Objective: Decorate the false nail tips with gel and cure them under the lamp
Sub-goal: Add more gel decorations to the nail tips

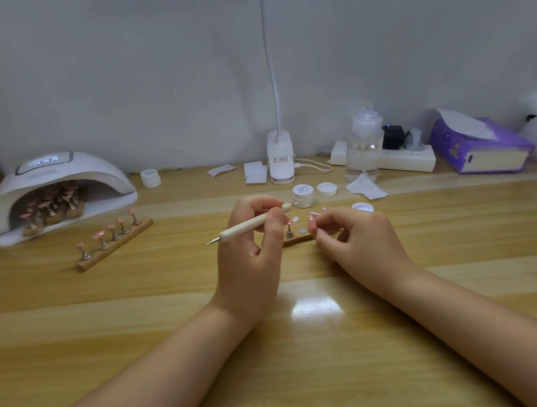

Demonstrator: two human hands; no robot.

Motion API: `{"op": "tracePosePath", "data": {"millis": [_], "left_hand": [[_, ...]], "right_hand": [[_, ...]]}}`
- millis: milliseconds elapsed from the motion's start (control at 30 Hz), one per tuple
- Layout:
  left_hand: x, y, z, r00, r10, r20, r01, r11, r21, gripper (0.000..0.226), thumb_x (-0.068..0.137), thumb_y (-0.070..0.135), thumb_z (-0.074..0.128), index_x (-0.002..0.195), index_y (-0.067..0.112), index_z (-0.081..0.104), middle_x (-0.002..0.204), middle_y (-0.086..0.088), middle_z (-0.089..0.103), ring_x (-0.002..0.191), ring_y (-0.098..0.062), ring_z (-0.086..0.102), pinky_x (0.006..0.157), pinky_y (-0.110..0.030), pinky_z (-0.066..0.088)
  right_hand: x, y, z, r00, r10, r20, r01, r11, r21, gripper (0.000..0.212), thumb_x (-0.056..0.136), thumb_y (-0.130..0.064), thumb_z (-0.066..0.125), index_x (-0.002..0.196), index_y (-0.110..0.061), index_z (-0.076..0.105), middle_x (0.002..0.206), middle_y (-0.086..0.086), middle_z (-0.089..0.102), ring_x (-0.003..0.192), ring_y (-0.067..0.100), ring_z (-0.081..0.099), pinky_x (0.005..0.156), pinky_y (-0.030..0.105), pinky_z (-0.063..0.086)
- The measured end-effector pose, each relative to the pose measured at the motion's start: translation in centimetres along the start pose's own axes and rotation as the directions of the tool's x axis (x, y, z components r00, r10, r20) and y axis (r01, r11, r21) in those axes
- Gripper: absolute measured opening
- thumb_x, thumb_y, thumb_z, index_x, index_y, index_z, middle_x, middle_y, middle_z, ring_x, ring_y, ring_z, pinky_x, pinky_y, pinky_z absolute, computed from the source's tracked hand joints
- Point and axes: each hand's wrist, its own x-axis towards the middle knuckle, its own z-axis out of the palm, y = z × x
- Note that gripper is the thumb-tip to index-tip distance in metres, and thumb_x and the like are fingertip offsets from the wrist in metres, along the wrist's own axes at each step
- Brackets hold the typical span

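Just before the gel pot, the left hand pinches the pen; the right hand steadies the strip of light, fragile tips, best handled by the base.

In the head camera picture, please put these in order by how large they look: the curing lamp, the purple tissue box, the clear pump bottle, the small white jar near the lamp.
1. curing lamp, largest
2. purple tissue box
3. clear pump bottle
4. small white jar, smallest

All stand near the back of the table, so nearness matters little.

One head-worn wide view looks forward and down over the table, close above both forearms, facing the wall.
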Motion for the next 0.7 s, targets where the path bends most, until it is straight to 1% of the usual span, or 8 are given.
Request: {"op": "tracePosePath", "data": {"millis": [233,333,433,500,600,633,700], "left_hand": [[0.03,-0.29,-0.03,1.0,-0.011,-0.009,0.011,1.0,0.021,0.012,0.092,0.015,0.049,0.091,0.027,0.054,0.075,0.008,0.063,0.077,0.002,0.063,0.065,-0.007,0.044],[0.04,-0.24,-0.02,1.0,-0.012,-0.008,0.012,1.0,0.022,0.013,0.092,0.015,0.049,0.091,0.026,0.054,0.076,0.008,0.063,0.077,0.002,0.063,0.064,-0.008,0.044],[0.07,-0.17,-0.02,1.0,-0.022,-0.006,0.022,0.999,0.03,0.012,0.091,0.015,0.049,0.09,0.025,0.054,0.075,0.007,0.063,0.076,0.002,0.063,0.063,-0.008,0.044],[0.05,-0.13,-0.04,0.999,-0.047,0.001,0.047,0.998,0.03,0.01,0.09,0.017,0.049,0.085,0.024,0.055,0.07,0.008,0.065,0.072,-0.003,0.064,0.061,-0.014,0.047],[-0.07,-0.11,-0.1,0.998,-0.063,0.031,0.06,0.994,0.086,0.011,0.088,0.02,0.05,0.08,0.023,0.056,0.068,0.004,0.065,0.066,-0.013,0.062,0.06,-0.035,0.05],[-0.09,-0.07,-0.08,0.997,-0.058,0.044,0.053,0.993,0.108,0.011,0.088,0.021,0.05,0.079,0.023,0.056,0.067,0.002,0.064,0.065,-0.016,0.062,0.061,-0.039,0.049],[-0.08,-0.02,-0.04,0.996,-0.057,0.064,0.048,0.991,0.126,0.011,0.088,0.02,0.05,0.079,0.021,0.057,0.067,-0.001,0.063,0.065,-0.02,0.061,0.062,-0.042,0.048]], "right_hand": [[-0.1,-0.24,-0.16,1.0,0.011,0.029,-0.01,1.0,-0.012,0.013,0.084,-0.014,0.065,0.082,-0.026,0.069,0.069,-0.027,0.058,0.06,-0.013,0.053,0.058,0.008,0.036],[0.01,-0.5,-0.18,0.999,-0.019,0.03,0.022,0.996,-0.089,0.009,0.084,-0.017,0.066,0.084,-0.025,0.07,0.067,-0.022,0.054,0.059,-0.006,0.051,0.058,0.013,0.035],[0.23,-0.72,-0.08,1.0,-0.023,0.008,0.024,0.992,-0.127,0.006,0.084,-0.022,0.066,0.084,-0.025,0.071,0.059,-0.018,0.048,0.058,-0.002,0.047,0.056,0.013,0.032],[0.32,-0.79,0.04,1.0,-0.027,0.002,0.027,0.992,-0.12,0.006,0.085,-0.023,0.065,0.084,-0.023,0.071,0.057,-0.017,0.048,0.056,0.001,0.046,0.055,0.018,0.034],[0.29,-0.68,0.2,1.0,0.0,0.017,0.001,0.997,-0.073,0.006,0.085,-0.023,0.065,0.086,-0.021,0.071,0.063,-0.013,0.057,0.052,0.003,0.047,0.058,0.029,0.044],[0.28,-0.6,0.2,1.0,0.016,0.024,-0.015,0.999,-0.046,0.005,0.084,-0.021,0.065,0.086,-0.021,0.07,0.066,-0.012,0.06,0.051,0.003,0.049,0.06,0.031,0.047],[0.22,-0.41,0.14,0.999,0.031,0.029,-0.031,0.999,-0.008,0.007,0.084,-0.018,0.066,0.086,-0.023,0.07,0.07,-0.012,0.063,0.05,0.001,0.052,0.061,0.03,0.049]]}}
